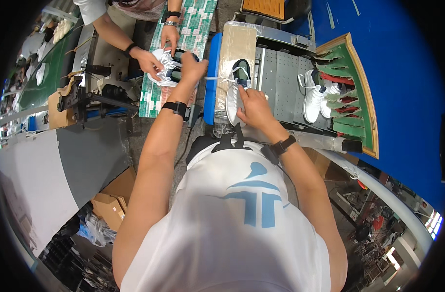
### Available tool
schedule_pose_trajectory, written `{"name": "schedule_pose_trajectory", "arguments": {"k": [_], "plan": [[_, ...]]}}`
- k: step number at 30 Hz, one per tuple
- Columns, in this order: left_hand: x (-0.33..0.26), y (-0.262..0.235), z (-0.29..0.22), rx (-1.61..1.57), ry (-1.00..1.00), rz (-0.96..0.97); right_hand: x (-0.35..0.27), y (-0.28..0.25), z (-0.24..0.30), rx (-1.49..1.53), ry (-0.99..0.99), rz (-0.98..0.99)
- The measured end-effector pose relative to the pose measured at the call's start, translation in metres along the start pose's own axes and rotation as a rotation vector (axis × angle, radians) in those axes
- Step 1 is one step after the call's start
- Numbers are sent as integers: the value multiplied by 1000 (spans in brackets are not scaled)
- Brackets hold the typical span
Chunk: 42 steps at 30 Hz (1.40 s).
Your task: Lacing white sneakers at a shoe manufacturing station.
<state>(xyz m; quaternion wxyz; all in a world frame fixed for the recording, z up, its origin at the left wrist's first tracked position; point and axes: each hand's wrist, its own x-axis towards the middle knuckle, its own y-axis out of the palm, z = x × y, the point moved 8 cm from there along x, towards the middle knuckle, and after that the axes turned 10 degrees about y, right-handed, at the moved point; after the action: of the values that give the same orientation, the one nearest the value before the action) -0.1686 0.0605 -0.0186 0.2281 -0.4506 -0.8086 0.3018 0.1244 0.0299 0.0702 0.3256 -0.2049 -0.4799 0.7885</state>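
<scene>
A white sneaker (233,103) with a dark collar and green lining lies on the taped end of the conveyor in front of me. My right hand (256,108) is on its right side, index finger and thumb against the upper. A white shoelace (217,78) stretches left from the sneaker toward my left hand (193,68). My left hand is closed and slightly blurred; it appears to grip the lace's end, which its fingers hide. Just beside it, another person's hands (148,63) work at a pair of white sneakers (161,68).
Two more white sneakers (312,100) stand on the perforated metal conveyor (281,82), by a wood-framed opening with green and red flaps (346,92). A green-and-white patterned board (152,104) supports the other person's pair. Cardboard boxes (108,207) lie at lower left.
</scene>
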Motion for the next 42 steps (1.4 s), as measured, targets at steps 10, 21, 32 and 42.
{"name": "schedule_pose_trajectory", "arguments": {"k": [10, 21, 32, 42], "plan": [[-35, 95, -81, -89, 180, 603, 20, 8, -26, 420, 320, 233], [-25, 94, -84, -96, 247, 615, -43, 14, 24, 560, 48, 688], [-45, 99, -106, -102, 170, 503, -14, -6, -79, 549, 385, 67], [-49, 89, -99, -219, 117, 380, -94, -48, -33, 315, 245, 346]]}}
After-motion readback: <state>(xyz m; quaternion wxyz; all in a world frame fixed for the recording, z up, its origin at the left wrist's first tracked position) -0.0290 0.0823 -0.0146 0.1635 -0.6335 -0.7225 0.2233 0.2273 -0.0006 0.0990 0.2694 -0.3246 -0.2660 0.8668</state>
